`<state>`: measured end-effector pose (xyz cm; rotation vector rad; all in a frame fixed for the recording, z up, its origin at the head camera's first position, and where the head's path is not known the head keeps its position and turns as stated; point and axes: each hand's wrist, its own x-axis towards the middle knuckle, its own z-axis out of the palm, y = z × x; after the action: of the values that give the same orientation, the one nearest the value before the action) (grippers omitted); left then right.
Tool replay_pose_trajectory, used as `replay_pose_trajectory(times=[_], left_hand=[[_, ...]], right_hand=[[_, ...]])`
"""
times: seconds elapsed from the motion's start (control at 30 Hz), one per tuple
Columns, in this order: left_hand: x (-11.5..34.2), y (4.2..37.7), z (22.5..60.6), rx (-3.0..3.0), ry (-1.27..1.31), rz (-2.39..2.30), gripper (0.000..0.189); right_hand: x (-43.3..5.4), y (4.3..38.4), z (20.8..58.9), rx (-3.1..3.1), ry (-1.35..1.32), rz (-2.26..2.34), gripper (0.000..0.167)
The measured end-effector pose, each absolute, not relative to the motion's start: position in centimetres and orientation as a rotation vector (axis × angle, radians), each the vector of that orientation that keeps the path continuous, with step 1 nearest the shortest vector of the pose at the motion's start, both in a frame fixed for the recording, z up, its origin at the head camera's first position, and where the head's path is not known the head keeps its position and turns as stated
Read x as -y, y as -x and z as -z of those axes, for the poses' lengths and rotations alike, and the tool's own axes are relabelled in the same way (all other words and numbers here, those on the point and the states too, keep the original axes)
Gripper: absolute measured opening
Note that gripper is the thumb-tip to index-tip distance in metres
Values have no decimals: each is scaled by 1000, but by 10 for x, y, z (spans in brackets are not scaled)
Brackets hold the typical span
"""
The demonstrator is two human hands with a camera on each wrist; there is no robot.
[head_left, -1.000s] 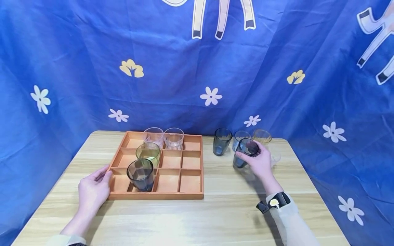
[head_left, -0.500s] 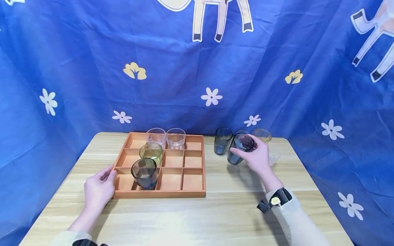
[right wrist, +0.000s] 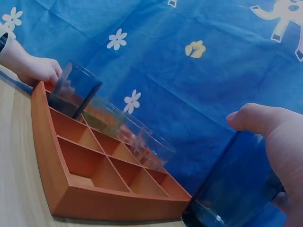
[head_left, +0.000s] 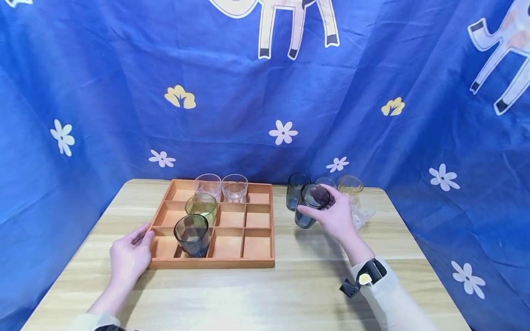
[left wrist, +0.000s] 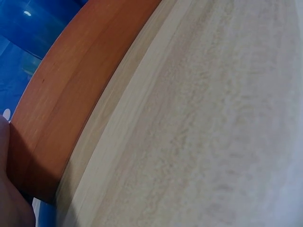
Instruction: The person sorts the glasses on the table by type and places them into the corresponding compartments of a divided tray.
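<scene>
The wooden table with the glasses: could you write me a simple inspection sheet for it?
Surface: pale wood-grain table, glare toward the front.
Job's things: wooden tray holding a pinkish glass, clear glass, green glass and smoky glass; to its right stand a dark glass, bluish glass and amber glass.
Clutter: transparent item beside the right hand, too unclear to name.
Hands: left hand grips the tray's left edge; right hand holds a dark tumbler.
Cables: nothing seen.
Surroundings: patterned blue curtain.

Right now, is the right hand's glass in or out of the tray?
Out: the right hand grips the dark glass beside the tray.
</scene>
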<state>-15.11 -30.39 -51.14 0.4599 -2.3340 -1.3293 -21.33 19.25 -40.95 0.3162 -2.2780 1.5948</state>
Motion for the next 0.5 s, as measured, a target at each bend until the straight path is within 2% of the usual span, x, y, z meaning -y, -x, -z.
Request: replay_pose_trajectory(times=[0.5], left_hand=[[304,151,514,2302,-422,1318,31]], right_hand=[[-174,210,403,2244,-427,-1648,64]])
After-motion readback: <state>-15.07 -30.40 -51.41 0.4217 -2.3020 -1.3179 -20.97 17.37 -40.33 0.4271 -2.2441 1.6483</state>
